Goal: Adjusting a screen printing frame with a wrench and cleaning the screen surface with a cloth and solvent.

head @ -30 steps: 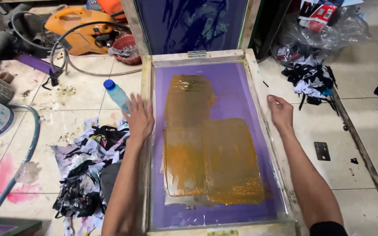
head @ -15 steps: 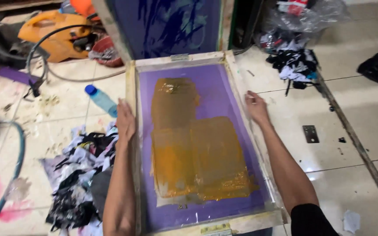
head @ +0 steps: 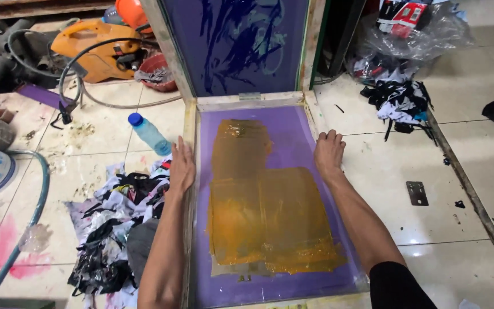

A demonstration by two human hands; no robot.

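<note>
A wooden screen-printing frame (head: pixel 191 131) lies flat on the tiled floor. Its purple mesh (head: pixel 293 143) carries a wide smear of orange-yellow ink (head: pixel 264 212). My left hand (head: pixel 181 166) rests palm down on the frame's left rail. My right hand (head: pixel 328 153) lies on the right rail, fingers curled over its outer edge. A second purple screen (head: pixel 235 43) with dark blue marks stands upright behind the flat one.
A blue-capped plastic bottle (head: pixel 148 134) lies left of the frame. Ink-stained rags (head: pixel 115 223) are piled at the lower left. An orange machine with hoses (head: pixel 95 48) sits at the back left. More rags and a plastic bag (head: pixel 401 86) lie at the back right.
The view has shifted slightly; both hands stay on the frame's side rails in about the same places. The frame and ink look unchanged.
</note>
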